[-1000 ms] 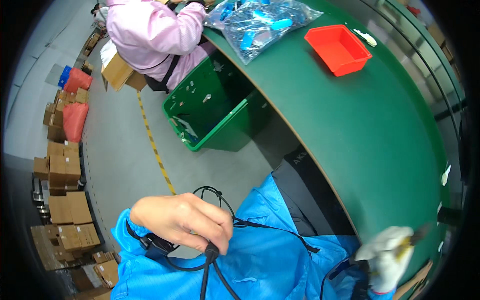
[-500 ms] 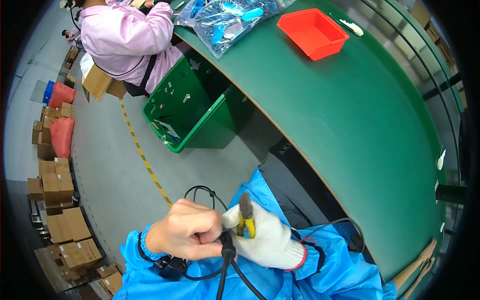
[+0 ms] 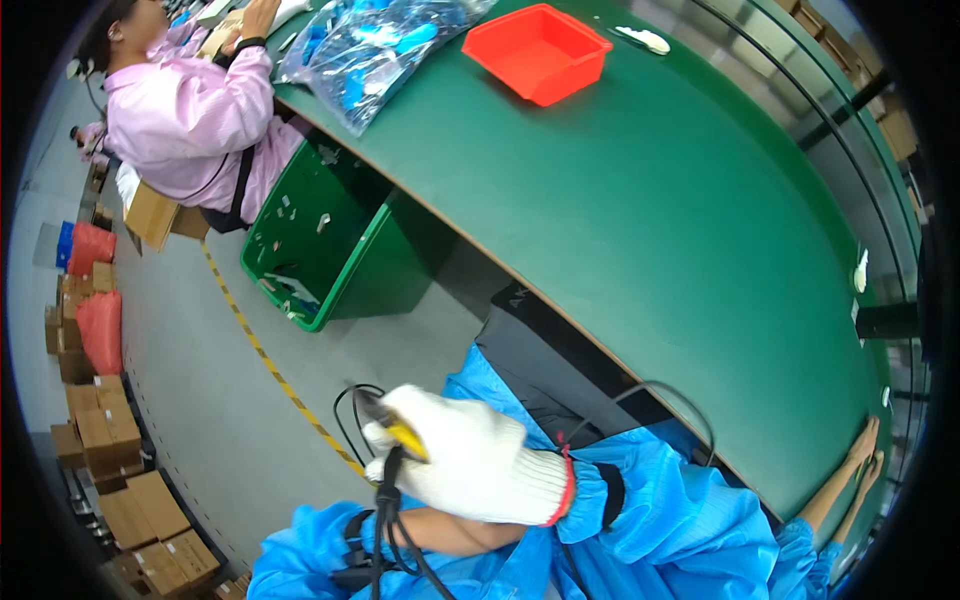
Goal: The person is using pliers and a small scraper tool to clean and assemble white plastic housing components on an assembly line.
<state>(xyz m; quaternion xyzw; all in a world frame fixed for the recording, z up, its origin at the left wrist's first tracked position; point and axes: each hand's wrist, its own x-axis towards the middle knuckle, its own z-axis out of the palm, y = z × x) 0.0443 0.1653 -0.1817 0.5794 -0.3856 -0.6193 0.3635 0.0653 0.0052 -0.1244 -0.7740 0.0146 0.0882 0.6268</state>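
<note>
My right hand (image 3: 480, 455), in a white knit glove with a red cuff edge, is closed around small pliers (image 3: 405, 436) with yellow handles and dark jaws. The jaws point up and left and are slightly blurred. Beside the gloved fingers hangs a bundle of black cable (image 3: 388, 500), its strands dropping toward my lap. My bare left hand (image 3: 460, 532) reaches rightward beneath the glove. Its fingers are hidden, so what it grips cannot be seen. More black cable loops (image 3: 345, 410) stick out past the glove.
A green table (image 3: 640, 220) bears a red bin (image 3: 545, 60) and a clear bag of blue parts (image 3: 375, 50). A green tub (image 3: 340, 280) stands at its near edge. A person in pink (image 3: 180, 120) sits far left; another person's hands (image 3: 862, 460) rest at right. Cartons (image 3: 150, 510) line the left.
My gloved hand and the pliers have moved left, across my left hand. The left hand has shifted down and right, under the glove. The whole view has turned slightly.
</note>
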